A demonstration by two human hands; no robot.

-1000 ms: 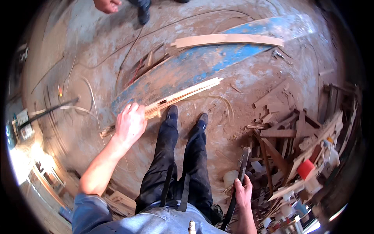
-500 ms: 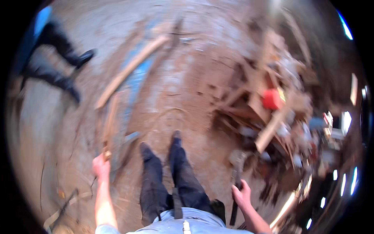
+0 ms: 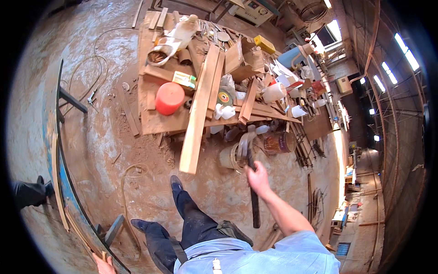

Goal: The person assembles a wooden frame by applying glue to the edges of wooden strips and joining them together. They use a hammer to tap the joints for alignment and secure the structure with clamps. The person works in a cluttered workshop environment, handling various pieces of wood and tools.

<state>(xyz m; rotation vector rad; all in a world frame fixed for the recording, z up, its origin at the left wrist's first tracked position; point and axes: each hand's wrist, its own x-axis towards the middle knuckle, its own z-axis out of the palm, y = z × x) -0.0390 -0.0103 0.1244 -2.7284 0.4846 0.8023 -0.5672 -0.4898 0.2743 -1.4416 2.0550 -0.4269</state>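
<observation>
My right hand (image 3: 259, 179) is closed round a long dark-handled tool (image 3: 255, 208), held above the floor to the right of my legs. Its upper end overlaps the pale bucket (image 3: 229, 157) behind it, so I cannot make out the head's shape. Low on the left, cut by the picture's lower edge, my left hand (image 3: 105, 266) grips a small tan wooden piece (image 3: 104, 255). That hand is beside the narrow blue bench (image 3: 73, 182), near thin wooden strips (image 3: 78, 227) lying along it.
A cluttered wooden table (image 3: 148, 123) stands ahead, a long plank (image 3: 198, 132) jutting past its near edge. On it are a red container (image 3: 169, 98), bottles and offcuts. Another bucket (image 3: 278, 142) stands below. A hose (image 3: 124, 182) curls on the floor; another person's leg (image 3: 29, 194) is far left.
The view has swung right: the cluttered table now fills the middle, and the blue bench has shifted to the left edge. Both hands still hold their things; the left is now at the lower edge.
</observation>
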